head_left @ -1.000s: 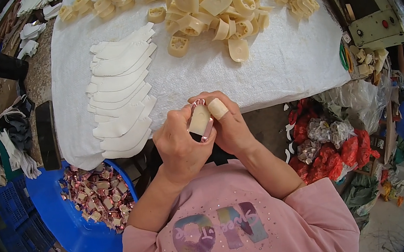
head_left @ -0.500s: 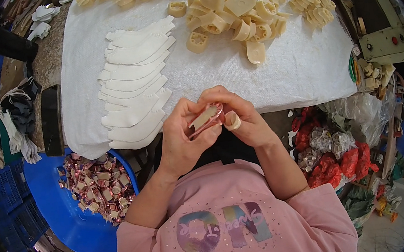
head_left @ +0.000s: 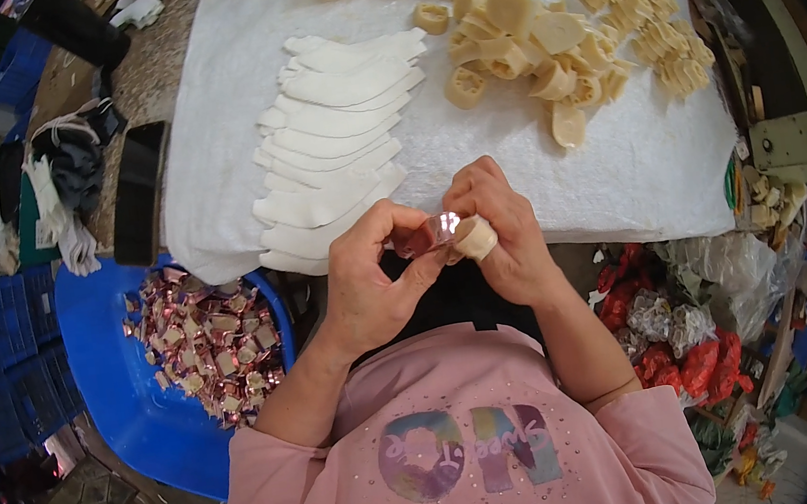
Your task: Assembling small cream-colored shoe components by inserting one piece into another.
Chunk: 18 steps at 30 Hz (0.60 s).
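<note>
Over the table's near edge, my two hands meet around a small shiny pink heel-shaped piece (head_left: 427,235). My left hand (head_left: 363,272) pinches it between thumb and fingers. My right hand (head_left: 512,229) is closed at its right end, with curled fingers hiding part of the grip. A cream band-like cover (head_left: 475,238) is around my right thumb. Beyond my left hand, white curved strips (head_left: 339,139) lie overlapped in a column. Cream plastic heel-shaped blocks (head_left: 538,34) are heaped farther off to the right.
White woven cloth (head_left: 473,163) covers the table. A blue tub (head_left: 130,406) at lower left holds many shiny pink pieces (head_left: 219,345). A dark phone-like slab (head_left: 139,194) lies on the left edge. Red plastic bags (head_left: 694,362) and a green machine frame (head_left: 798,143) stand right.
The pink piece has turned in my hands, so its pale flat face no longer shows. My right fingers have shifted on it. The whole view has swung, moving the table rightward.
</note>
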{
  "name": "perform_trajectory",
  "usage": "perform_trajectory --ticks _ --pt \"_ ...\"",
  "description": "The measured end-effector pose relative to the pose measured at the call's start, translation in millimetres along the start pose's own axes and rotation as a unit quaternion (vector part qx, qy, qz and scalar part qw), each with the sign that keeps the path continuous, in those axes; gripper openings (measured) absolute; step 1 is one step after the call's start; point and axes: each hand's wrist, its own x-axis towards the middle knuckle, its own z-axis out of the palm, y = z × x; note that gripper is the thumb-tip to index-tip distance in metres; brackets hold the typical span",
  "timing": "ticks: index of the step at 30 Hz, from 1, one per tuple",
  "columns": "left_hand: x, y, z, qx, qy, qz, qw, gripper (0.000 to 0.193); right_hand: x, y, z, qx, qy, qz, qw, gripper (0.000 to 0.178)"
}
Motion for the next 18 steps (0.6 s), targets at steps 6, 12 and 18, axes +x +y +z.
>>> perform_trajectory --ticks 6,12,18 --pt "-38 -7 -62 0.271 0.229 0.025 0.935 0.02 33 8 19 -0.069 0.014 0.002 0.998 0.021" --pt "-117 -25 -154 0.458 0.449 -0.044 0.766 0.028 45 9 36 -0.227 0.001 -0.002 0.974 0.018" --pt "-107 -21 -149 0.627 0.472 -0.06 0.617 0.034 49 8 47 -0.283 0.0 0.028 0.959 0.016"
